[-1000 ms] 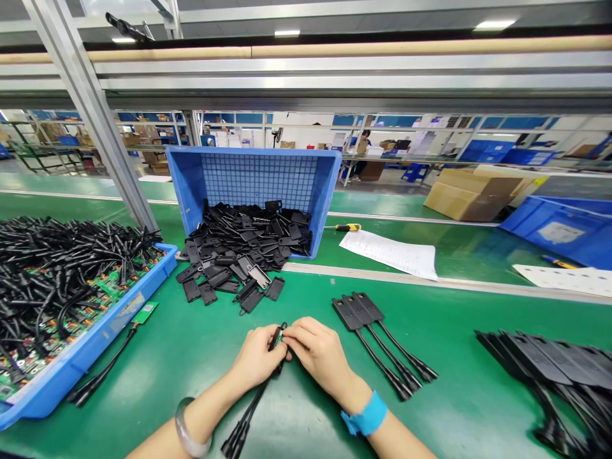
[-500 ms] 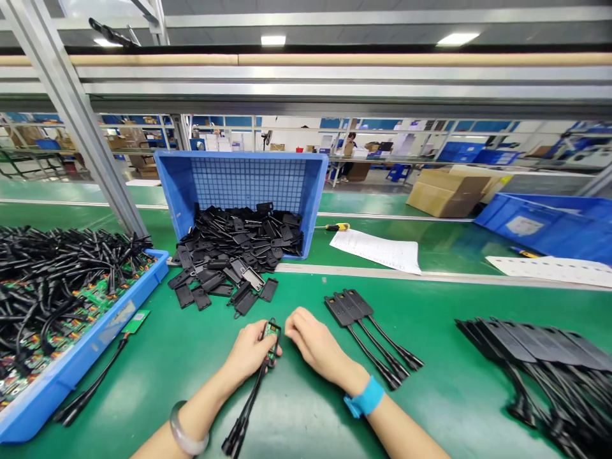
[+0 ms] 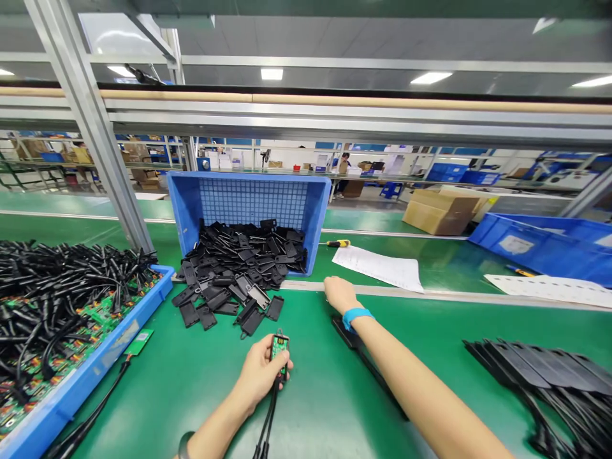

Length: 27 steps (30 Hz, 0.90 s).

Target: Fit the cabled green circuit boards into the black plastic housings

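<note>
My left hand (image 3: 265, 370) is closed around a black plastic case (image 3: 287, 364) with a green circuit board (image 3: 277, 345) in it. The thumb presses on the board, and black cables (image 3: 270, 414) hang down from the case. My right hand (image 3: 340, 294) is stretched forward over the table, fingers curled under and their tips hidden. Beneath that forearm, closed black cases (image 3: 348, 333) with cables are partly covered. Loose black covers (image 3: 248, 255) spill out of a blue crate (image 3: 315, 223) lying on its side, to the left of my right hand.
At left a blue tray (image 3: 160, 284) holds many cabled circuit boards; one board (image 3: 139, 342) lies beside it. Cased units (image 3: 530, 363) are lined up at right. Farther back are a screwdriver (image 3: 338, 243), paper sheets (image 3: 377, 266), a cardboard box (image 3: 437, 211) and a blue bin (image 3: 540, 239).
My right hand has moved forward and right, away from the left hand, so its arm now covers part of the closed cases. The left hand keeps the case. The view has tilted up.
</note>
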### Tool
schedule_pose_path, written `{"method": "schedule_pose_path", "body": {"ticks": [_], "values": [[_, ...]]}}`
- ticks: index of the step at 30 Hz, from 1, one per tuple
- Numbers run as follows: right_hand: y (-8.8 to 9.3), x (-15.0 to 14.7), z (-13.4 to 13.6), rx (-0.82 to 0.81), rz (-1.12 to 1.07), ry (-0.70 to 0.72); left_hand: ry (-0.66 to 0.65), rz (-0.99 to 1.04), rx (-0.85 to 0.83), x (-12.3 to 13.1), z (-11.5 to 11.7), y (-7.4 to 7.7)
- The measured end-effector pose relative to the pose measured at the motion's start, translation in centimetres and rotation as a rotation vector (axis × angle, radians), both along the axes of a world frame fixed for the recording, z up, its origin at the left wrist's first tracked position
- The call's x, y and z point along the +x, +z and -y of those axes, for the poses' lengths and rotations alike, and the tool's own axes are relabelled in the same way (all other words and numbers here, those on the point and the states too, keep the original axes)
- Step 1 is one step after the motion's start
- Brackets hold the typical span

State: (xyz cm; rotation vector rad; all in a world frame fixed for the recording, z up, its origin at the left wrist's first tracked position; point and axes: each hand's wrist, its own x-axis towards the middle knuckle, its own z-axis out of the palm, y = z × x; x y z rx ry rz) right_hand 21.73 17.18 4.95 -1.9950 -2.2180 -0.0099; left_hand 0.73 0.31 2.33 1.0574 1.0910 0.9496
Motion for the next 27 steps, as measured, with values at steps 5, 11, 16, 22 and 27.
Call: {"method": "schedule_pose_path", "body": {"ticks": [5, 11, 16, 22, 27], "values": [[0.1, -5.2, -0.9, 0.121, -0.129, 0.274, 0.046, 0.024, 0.03, 0.1, -0.5, -0.9], [-0.2, -8.5, -0.8, 0.273, -0.24, 0.448, 0.123, 0.094, 0.049, -0.1, -0.8, -1.9], [1.4, -7.0, 3.0, 0.412, -0.408, 0.441, 0.118, 0.147, -0.053, -0.1, -0.1, -0.3], [1.2, -3.8, 10.1, 0.074, -1.069, 0.403, 0.053, 0.173, -0.061, -0.1, 0.3, 0.4], [-1.1, -4.3, 13.3, -0.132, -1.319, 0.288, -0.122, 0.195, 0.029, 0.1, 0.4, -0.2]]}}
